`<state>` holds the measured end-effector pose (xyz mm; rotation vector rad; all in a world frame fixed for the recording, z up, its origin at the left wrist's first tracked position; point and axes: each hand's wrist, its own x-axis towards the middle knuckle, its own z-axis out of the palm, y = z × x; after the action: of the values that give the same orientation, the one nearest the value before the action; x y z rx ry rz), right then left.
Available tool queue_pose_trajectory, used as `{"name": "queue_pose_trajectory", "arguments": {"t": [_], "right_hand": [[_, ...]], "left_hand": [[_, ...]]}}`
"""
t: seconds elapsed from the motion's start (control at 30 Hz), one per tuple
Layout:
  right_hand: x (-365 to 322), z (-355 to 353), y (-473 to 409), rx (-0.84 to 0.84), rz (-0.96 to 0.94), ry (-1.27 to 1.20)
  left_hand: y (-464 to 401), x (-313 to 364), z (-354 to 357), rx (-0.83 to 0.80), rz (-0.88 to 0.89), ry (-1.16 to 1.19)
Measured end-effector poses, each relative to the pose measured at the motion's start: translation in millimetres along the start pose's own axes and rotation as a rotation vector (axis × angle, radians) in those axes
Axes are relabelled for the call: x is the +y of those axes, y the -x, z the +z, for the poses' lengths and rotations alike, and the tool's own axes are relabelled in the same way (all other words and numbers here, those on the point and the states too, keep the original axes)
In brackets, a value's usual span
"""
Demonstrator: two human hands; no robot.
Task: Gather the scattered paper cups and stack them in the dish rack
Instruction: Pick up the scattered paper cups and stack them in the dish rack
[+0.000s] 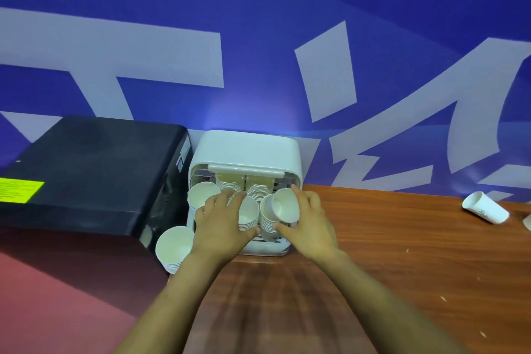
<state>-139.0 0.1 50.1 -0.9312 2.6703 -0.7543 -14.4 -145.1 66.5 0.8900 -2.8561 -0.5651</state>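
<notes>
A stack of cups (175,247) stands nearest me, outside the dish rack (244,149), easy to knock with my forearm. My left hand (222,223) steadies the middle stack (248,215), fingers curled round it. My right hand (309,217) grips a tilted cup (284,207) over the right stack (268,224); seated crooked, it could jam or topple. A stray cup (485,211) lies far right on the table (402,238).
</notes>
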Motion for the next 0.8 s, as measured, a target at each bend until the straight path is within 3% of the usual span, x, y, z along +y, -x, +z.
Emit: {"name": "queue_pose_trajectory", "arguments": {"t": [0.23,0.5,0.8], "right_hand": [[3,-6,-9,-0.335,0.061,0.152],[19,-43,10,-0.361,0.042,0.219],[112,-115,50,-0.36,0.107,0.222]], "left_hand": [[8,1,-1,-0.019,-0.001,-0.006],[19,34,3,-0.022,0.05,0.004],[28,140,31,-0.124,0.179,0.015]]}}
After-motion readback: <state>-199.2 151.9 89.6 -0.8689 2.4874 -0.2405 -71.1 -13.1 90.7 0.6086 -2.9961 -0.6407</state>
